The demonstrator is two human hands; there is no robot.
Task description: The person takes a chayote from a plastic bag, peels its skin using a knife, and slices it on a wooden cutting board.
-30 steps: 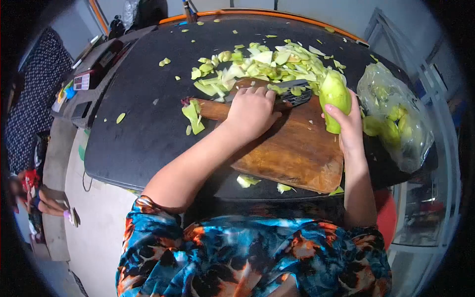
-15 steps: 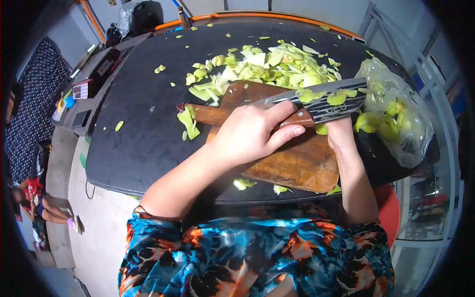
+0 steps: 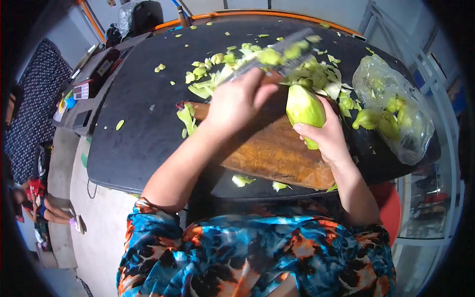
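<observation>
Green vegetable (image 3: pixel 305 110), gripped in right hand (image 3: pixel 327 129), now uncovered; long axis points away, leaning left. Left hand (image 3: pixel 239 101) grips knife (image 3: pixel 286 58), swung farther off.

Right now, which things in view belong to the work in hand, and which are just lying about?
In the work:
- knife, blurred, in left hand
- pale green vegetable in right hand
- wooden board
- cut pieces
- probably the bagged vegetables

Lying about:
- keypad device
- red seat

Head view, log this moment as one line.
left hand: knife, blurred; right hand: green fruit; wooden board: below hands; green slices: beyond board; plastic bag: right of board
</observation>
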